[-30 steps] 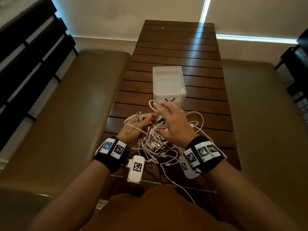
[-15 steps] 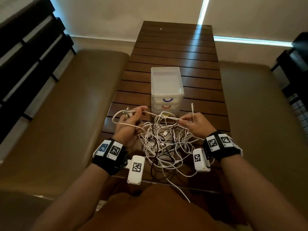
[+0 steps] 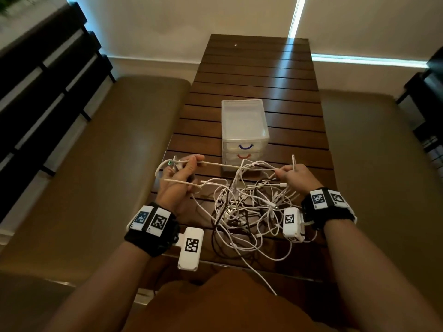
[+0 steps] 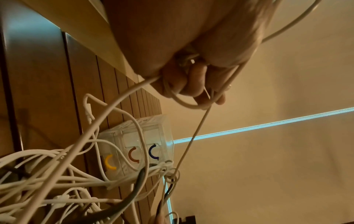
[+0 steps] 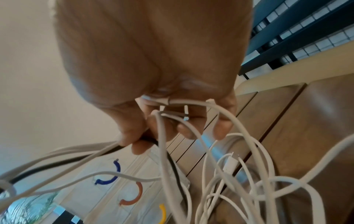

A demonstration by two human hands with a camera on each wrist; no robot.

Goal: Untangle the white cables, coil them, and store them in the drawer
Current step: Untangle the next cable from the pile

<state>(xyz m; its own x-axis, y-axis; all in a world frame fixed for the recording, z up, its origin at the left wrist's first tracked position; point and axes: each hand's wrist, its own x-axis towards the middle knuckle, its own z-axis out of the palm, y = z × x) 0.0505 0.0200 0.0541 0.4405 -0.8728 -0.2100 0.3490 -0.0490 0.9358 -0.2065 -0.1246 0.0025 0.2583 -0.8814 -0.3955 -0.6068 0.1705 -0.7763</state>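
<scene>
The left hand [image 3: 178, 178] and right hand [image 3: 296, 177] each pinched one taut white cable [image 3: 237, 166], running left-right above the tangle [image 3: 244, 207].

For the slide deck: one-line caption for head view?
Both hands stretch one white cable above the tangle, drawer unit behind.

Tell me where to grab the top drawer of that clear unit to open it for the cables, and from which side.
Judging by shape, hook the blue curved handle on the top drawer of the clear drawer unit and pull toward the person. The handles sit only on the front face, behind the tangled white cables. Both the left hand and right hand grip cable, so one should let go first.
</scene>
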